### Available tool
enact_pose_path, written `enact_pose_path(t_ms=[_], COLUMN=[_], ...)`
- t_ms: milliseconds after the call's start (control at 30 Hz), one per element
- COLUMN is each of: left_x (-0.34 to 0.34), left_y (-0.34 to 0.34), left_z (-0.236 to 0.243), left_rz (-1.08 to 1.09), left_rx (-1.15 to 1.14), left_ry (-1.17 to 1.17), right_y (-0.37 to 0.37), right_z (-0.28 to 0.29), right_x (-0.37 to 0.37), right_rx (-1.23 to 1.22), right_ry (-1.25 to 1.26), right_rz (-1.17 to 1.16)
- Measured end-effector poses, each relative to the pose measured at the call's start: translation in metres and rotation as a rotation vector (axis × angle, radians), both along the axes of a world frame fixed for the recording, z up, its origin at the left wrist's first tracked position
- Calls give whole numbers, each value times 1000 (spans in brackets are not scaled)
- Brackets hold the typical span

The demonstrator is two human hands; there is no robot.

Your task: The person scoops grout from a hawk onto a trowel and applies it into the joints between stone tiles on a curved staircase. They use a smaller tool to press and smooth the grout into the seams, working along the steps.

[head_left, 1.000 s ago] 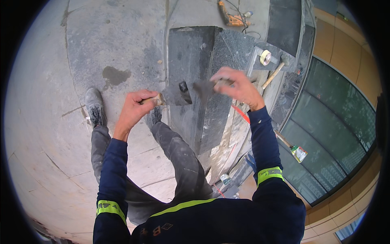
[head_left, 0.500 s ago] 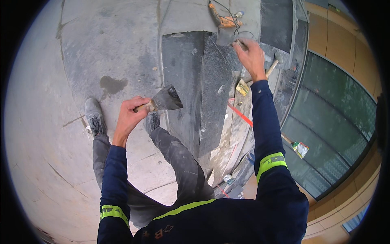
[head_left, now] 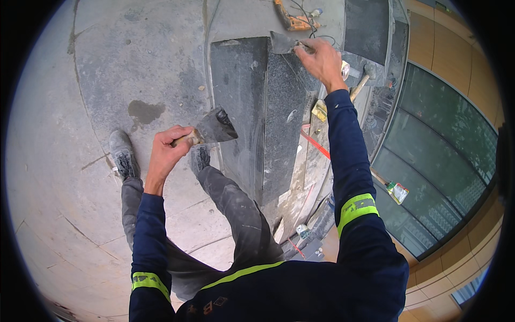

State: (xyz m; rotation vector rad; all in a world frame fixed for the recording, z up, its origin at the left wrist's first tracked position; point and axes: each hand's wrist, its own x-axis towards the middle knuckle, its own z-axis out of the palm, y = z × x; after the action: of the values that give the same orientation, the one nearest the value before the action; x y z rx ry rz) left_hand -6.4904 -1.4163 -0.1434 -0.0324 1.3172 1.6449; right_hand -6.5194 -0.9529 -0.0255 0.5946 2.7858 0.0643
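My left hand [head_left: 170, 147] is closed round the wooden handle of a wide putty knife [head_left: 215, 127], whose blade has dark paste along its far edge. That blade is in front of the dark stone slab [head_left: 238, 91]. Farther off, my right hand [head_left: 321, 58] grips the handle of a second putty knife [head_left: 282, 44]. Its grey blade points left at the far end of a speckled dark stone strip [head_left: 283, 118], which lies beside the slab. I cannot tell whether this blade touches the stone.
An orange corded power tool [head_left: 294, 20] lies beyond my right hand. A mallet [head_left: 363, 81], a yellow-and-white block [head_left: 319, 110] and a red strap [head_left: 315, 144] lie right of the stone. A brush [head_left: 396, 191] sits by the glass panels [head_left: 429, 161]. My shoes [head_left: 123, 153] stand on grey paving.
My right hand has moved left and slightly farther away with its putty knife, toward the far end of the stone strip. The left hand and its knife have barely shifted.
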Motion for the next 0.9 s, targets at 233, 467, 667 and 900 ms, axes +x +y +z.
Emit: enact_pose_path(t_ms=[233,467,667,900], left_x=[-2,-3,-7,-4], left_y=[-1,-6,-7,-10], left_z=[-1,-1,2,0], left_rz=[2,31,50,28], left_rx=[-5,-10,7,160], left_ry=[22,25,-2,-50], right_y=[4,2,-48,-135], right_z=[-2,8,48,56], right_x=[2,12,40,66], right_rx=[-29,12,-636,-1007], right_ry=[-37,-68,38,-275], right_rz=[-132,-257,-321,-61])
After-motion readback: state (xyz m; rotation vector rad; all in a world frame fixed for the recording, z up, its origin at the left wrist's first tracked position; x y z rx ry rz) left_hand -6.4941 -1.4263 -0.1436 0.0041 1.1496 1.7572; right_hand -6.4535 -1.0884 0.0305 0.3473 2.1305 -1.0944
